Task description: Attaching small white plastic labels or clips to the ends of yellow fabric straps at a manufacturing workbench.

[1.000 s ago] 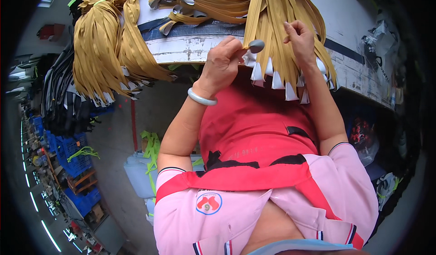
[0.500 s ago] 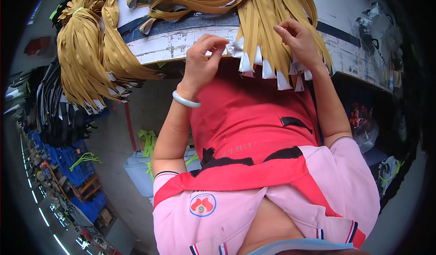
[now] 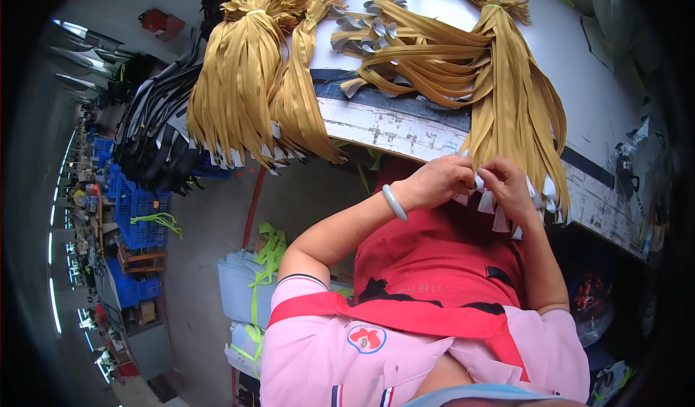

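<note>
A bundle of mustard-yellow zipper tapes with white ends hangs over the front edge of the table, tied near its top. At its lower left, my left hand, with a pale bangle on the wrist, pinches the white end of one zipper tape. My right hand meets it there, thumb and fingers closed on the same end. The fingertips partly cover that end. Other white ends dangle just right of and below my right hand.
More yellow zipper tapes lie sideways on the white table. To the left hang two tied yellow bundles and black strips. Blue crates and a grey stack with green ties stand below.
Both hands were apart and empty; now they are together, pinching a zipper tape's end at the bundle's lower left. The view has shifted, showing more of the table and the bundle's tied top.
</note>
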{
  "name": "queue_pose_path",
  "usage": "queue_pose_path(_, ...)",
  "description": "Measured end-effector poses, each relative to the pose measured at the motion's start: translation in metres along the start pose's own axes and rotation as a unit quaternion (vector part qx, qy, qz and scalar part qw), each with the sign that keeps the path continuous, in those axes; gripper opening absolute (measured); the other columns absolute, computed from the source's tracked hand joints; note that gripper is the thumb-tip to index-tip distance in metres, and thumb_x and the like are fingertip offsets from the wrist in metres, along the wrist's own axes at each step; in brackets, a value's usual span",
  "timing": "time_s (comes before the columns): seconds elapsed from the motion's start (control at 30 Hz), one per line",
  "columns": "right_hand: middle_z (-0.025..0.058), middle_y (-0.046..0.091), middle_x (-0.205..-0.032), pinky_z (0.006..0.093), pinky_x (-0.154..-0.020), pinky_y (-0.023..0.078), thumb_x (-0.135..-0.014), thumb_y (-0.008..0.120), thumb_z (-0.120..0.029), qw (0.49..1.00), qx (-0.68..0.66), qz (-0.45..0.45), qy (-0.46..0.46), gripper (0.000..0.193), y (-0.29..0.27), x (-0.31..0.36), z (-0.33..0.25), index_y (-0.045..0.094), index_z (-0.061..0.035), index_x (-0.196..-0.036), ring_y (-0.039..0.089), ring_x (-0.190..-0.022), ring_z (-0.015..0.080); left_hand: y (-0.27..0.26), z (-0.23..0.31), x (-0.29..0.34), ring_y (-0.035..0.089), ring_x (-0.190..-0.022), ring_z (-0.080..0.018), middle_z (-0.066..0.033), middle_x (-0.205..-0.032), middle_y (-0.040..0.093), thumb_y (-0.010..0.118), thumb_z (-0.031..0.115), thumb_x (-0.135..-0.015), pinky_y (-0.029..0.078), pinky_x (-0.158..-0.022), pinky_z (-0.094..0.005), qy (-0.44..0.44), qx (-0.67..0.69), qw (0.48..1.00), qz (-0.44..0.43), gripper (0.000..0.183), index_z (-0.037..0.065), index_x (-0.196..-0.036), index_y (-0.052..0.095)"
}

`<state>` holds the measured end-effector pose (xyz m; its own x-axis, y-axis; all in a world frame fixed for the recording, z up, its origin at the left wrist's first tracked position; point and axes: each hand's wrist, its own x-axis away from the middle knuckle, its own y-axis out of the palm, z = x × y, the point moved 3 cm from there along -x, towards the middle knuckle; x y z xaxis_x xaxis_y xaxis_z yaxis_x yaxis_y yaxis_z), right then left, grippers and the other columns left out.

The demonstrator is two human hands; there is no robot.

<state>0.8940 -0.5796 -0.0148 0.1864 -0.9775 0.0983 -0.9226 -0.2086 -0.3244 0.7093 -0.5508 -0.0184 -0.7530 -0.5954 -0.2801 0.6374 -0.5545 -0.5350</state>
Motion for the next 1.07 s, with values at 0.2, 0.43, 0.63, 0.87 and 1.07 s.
queue_pose_path(0.2, 0.0030, 0.053, -0.090, 0.0230, -0.068, 0.045, -0.096, 0.062, -0.011, 0.990, -0.060, -0.010, -0.126, 0.012, -0.002, -0.014, -0.039, 0.059, 0.0004, -0.094, 0.053, -0.079, 0.0087, -0.025, 0.012, -0.006, 0.063, -0.091, -0.0174, -0.0056, -0.094, 0.065, 0.070, -0.006, -0.079, 0.052, -0.080, -0.0290, -0.055, 0.243, 0.965, 0.085, 0.013, 0.001, -0.089, 0.068)
queue_pose_path(0.43, 0.0012, 0.051, -0.093, 0.0228, -0.071, 0.045, -0.090, 0.068, -0.007, 0.978, -0.094, -0.139, -0.122, 0.010, -0.007, -0.023, -0.062, 0.060, -0.0014, -0.093, 0.052, -0.081, 0.0083, -0.037, 0.001, -0.002, 0.062, -0.092, -0.0146, -0.0070, -0.097, 0.065, 0.070, -0.006, -0.081, 0.051, -0.085, -0.0266, -0.059, 0.350, 0.930, 0.095, 0.012, -0.001, -0.091, 0.070)
queue_pose_path(0.63, 0.0024, 0.058, -0.090, 0.0237, -0.067, 0.051, -0.085, 0.073, -0.002, 0.966, -0.177, -0.175, -0.067, 0.012, -0.009, -0.033, -0.065, 0.062, -0.0011, -0.091, 0.060, -0.079, 0.0095, -0.039, 0.005, -0.005, 0.063, -0.089, -0.0102, -0.0017, -0.091, 0.066, 0.071, 0.001, -0.086, 0.052, -0.080, -0.0246, -0.110, 0.487, 0.859, 0.109, 0.009, 0.000, -0.093, 0.066)
queue_pose_path(0.87, 0.0034, 0.061, -0.089, 0.0234, -0.060, 0.053, -0.085, 0.073, -0.003, 0.946, -0.261, -0.189, -0.042, 0.012, -0.016, -0.041, -0.069, 0.062, 0.0000, -0.086, 0.062, -0.073, 0.0102, -0.048, 0.017, -0.014, 0.062, -0.088, -0.0088, -0.0011, -0.095, 0.064, 0.068, -0.004, -0.086, 0.052, -0.081, -0.0231, -0.101, 0.492, 0.862, 0.074, 0.013, 0.003, -0.095, 0.061)
queue_pose_path(1.07, 0.0050, 0.064, -0.091, 0.0232, -0.061, 0.054, -0.088, 0.071, -0.006, 0.993, -0.089, 0.001, -0.080, 0.010, -0.003, -0.033, -0.060, 0.062, -0.0027, -0.090, 0.064, -0.073, 0.0113, -0.046, 0.022, -0.010, 0.064, -0.086, -0.0098, -0.0043, -0.095, 0.067, 0.070, 0.001, -0.087, 0.055, -0.078, -0.0228, -0.169, 0.288, 0.921, 0.198, 0.012, 0.002, -0.095, 0.061)
